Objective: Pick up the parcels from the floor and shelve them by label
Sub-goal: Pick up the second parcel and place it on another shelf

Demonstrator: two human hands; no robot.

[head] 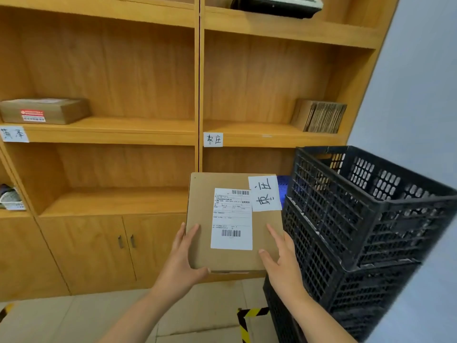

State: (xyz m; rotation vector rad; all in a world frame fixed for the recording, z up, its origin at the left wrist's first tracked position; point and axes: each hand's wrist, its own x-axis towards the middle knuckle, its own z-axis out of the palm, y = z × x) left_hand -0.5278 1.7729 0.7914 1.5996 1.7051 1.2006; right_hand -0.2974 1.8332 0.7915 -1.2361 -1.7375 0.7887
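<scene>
I hold a flat brown cardboard parcel (202, 214) in front of me, face up, with both hands. It carries a white printed shipping label (232, 219) and a handwritten white paper tag (264, 193) at its top right corner. My left hand (183, 258) grips its lower left edge, my right hand (282, 261) its lower right edge. The wooden shelf unit (111, 129) stands straight ahead. A handwritten shelf tag (213, 139) sits on the right bay's shelf edge, another shelf tag (13, 133) on the left bay's.
A brown parcel (44, 111) lies on the left shelf. Folded cardboard (319, 116) leans at the right shelf's end. Stacked black plastic crates (358, 219) stand close on my right. Cabinet doors (103, 248) are below, yellow-black tape (247, 318) on the tiled floor.
</scene>
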